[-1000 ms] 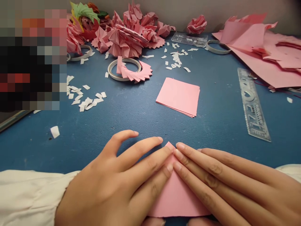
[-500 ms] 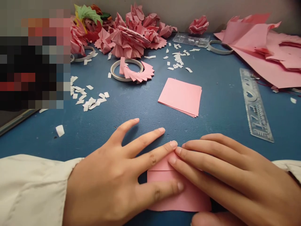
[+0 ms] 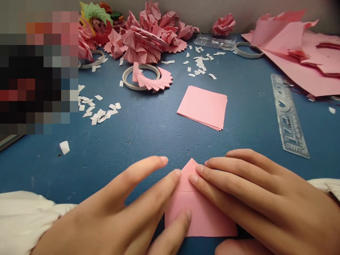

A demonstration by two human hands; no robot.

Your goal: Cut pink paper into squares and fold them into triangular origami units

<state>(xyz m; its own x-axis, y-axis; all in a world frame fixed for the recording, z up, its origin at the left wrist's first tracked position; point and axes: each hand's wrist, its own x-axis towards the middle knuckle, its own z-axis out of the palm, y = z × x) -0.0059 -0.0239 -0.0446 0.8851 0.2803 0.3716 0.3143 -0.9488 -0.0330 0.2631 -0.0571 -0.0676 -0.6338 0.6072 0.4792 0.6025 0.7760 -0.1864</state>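
A pink paper (image 3: 204, 212) lies on the blue table at the bottom centre, its top folded to a point. My left hand (image 3: 127, 209) rests at its left side, fingers apart, with a fingertip at the slanted upper left edge and the thumb on the paper's face. From the right, the fingertips of my right hand (image 3: 255, 191) press flat on the paper near the peak; its fingers are stretched out and its thumb is low at the frame's bottom. A stack of pink squares (image 3: 203, 107) sits beyond the hands.
Folded pink paper pieces (image 3: 146, 39) are heaped at the back. A tape roll (image 3: 127, 84) carries a partial pink ring (image 3: 156, 83). White scraps (image 3: 101, 115) are scattered about. A clear ruler (image 3: 289, 117) and large pink sheets (image 3: 287, 53) lie at right.
My left hand has moved left and down from the paper's peak, baring the folded point, and its fingers have drawn nearer together. My right hand has barely moved.
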